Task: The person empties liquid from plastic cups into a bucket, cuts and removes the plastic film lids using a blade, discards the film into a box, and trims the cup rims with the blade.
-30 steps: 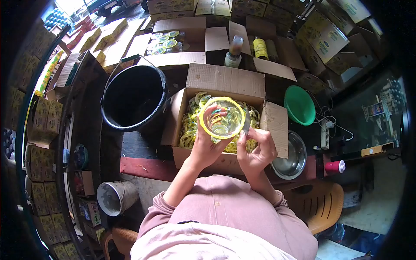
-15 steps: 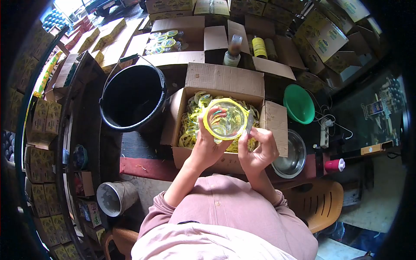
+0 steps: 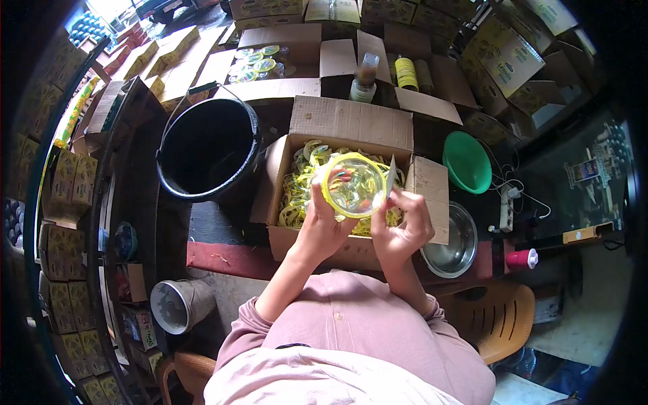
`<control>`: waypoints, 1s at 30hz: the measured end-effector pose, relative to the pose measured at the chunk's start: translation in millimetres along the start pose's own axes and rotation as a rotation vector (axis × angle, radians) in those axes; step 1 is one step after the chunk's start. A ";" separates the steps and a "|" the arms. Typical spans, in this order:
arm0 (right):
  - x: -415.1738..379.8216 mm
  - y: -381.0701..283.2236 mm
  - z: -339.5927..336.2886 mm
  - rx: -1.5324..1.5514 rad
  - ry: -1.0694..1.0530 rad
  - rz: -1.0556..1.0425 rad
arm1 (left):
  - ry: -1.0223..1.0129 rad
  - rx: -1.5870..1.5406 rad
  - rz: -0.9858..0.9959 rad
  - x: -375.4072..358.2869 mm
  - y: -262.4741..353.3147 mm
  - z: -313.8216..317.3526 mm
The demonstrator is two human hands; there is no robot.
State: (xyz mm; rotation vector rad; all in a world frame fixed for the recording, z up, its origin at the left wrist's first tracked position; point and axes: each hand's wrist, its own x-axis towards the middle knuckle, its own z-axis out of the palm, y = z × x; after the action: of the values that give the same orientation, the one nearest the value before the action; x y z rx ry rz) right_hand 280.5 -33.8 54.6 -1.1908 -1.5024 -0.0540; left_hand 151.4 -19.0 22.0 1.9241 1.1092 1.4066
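My left hand [image 3: 322, 226] is closed around a clear plastic cup [image 3: 356, 185] with a yellow rim, its round face turned up toward me. At the cup's right side, my right hand [image 3: 406, 226] pinches a thin, pale, blade-like piece [image 3: 391, 174] that points upward by the rim. I cannot make out exactly what that piece is. Both hands are above an open cardboard box [image 3: 351, 121] filled with curled yellow and clear plastic strips [image 3: 295, 196]. The cup hides part of the strips.
A black bucket [image 3: 166, 172] stands left of the box. A green basin [image 3: 467, 162] and a metal bowl [image 3: 467, 253] are on the right. Behind are an open carton of lidded cups [image 3: 260, 65], a bottle [image 3: 362, 92] and a yellow cylinder [image 3: 406, 73]. A grey bucket [image 3: 196, 304] is low left.
The thin piece in my right hand has tilted up and now stands more upright beside the rim. My left hand and the cup have barely shifted.
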 end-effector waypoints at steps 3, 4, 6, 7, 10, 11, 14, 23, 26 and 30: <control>7.3 8.5 -0.1 0.039 -0.008 -0.068 | -0.022 -0.097 -0.053 -3.5 2.1 3.8; 8.6 9.7 0.6 0.086 -0.017 -0.027 | -0.008 -0.084 -0.033 -2.8 -0.7 4.3; 8.8 11.7 0.6 0.178 -0.037 0.059 | -0.032 -0.106 -0.026 -3.9 -0.5 5.2; 8.1 13.5 0.4 0.232 -0.037 0.101 | -0.042 -0.116 -0.023 -4.1 -0.3 5.8; 2.9 20.3 -2.1 0.333 -0.050 0.168 | -0.073 -0.110 -0.040 -5.8 -0.7 7.3; 0.2 22.1 -5.4 0.324 -0.066 0.148 | -0.061 -0.112 -0.035 -7.5 -3.1 8.8; -5.7 21.7 -12.2 0.281 -0.063 0.080 | -0.040 -0.108 -0.038 -11.2 -7.1 11.3; -3.9 18.7 -20.6 0.154 -0.015 0.030 | -0.027 -0.137 -0.077 -7.8 6.6 21.1; -0.5 20.9 -24.2 0.105 -0.014 0.010 | -0.038 -0.133 -0.088 -9.2 10.7 25.8; 5.1 32.1 -27.2 0.206 -0.015 0.055 | -0.040 -0.136 -0.080 -10.2 17.0 33.1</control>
State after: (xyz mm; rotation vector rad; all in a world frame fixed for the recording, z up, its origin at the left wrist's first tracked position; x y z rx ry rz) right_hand 322.6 -31.8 49.9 -1.0675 -1.4498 0.1436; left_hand 186.5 -34.6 18.8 1.7859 1.0327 1.3581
